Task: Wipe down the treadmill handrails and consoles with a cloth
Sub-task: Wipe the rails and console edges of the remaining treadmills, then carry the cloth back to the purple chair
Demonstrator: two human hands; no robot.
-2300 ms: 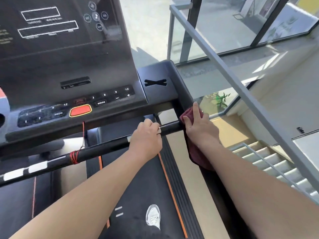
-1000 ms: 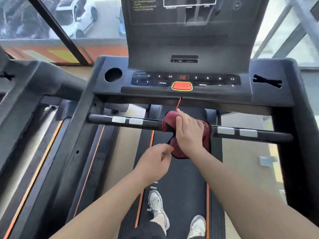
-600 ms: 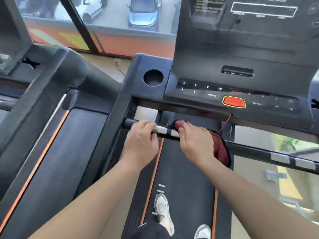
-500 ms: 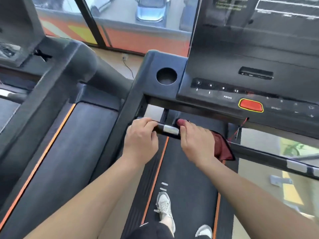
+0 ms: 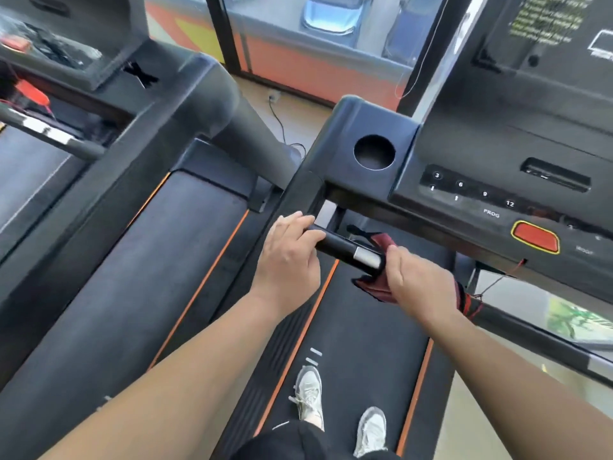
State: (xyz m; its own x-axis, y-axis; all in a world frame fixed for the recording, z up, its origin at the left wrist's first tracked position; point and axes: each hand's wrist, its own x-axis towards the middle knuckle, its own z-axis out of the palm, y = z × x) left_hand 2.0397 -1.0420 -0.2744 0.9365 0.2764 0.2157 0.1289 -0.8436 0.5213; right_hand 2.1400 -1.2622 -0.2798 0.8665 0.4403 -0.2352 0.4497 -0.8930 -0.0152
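Here: both hands on the bar, cloth under the right

The left hand (image 5: 288, 257) lies back-up on the far left end of the bar (image 5: 343, 249). Its grip is curled over the top, fingertips reaching the far side, right where the bar meets the frame (image 5: 298, 192). Its forearm comes in straight from the near left.

The right hand (image 5: 419, 283) sits further right on the same bar, thumb edge towards the left hand. Its grip is wrapped round the bar, with the dark red cloth (image 5: 381, 241) pinched between palm and bar. Cloth corners stick out past the hand on the far side and again below it; the rest is hidden under the palm.

Between the hands a short length of bar is bare, carrying a silver patch (image 5: 366, 257) that meets the cloth's edge. Just right of the right wrist a red cord (image 5: 469, 305) is wound round the bar. Beyond it the bar runs on free to the near right.

The lower edge of the console (image 5: 464, 151) overhangs the bar closely, leaving a narrow gap above the knuckles. Its cup hole (image 5: 374, 152) lies beyond the left hand, its red button (image 5: 535, 236) to the far right of the right hand.

Under the bar the belt (image 5: 365, 327) lies open, with two pale shoes (image 5: 308, 396) at its near end. A second treadmill (image 5: 185, 234) stands just beside the frame on the left.
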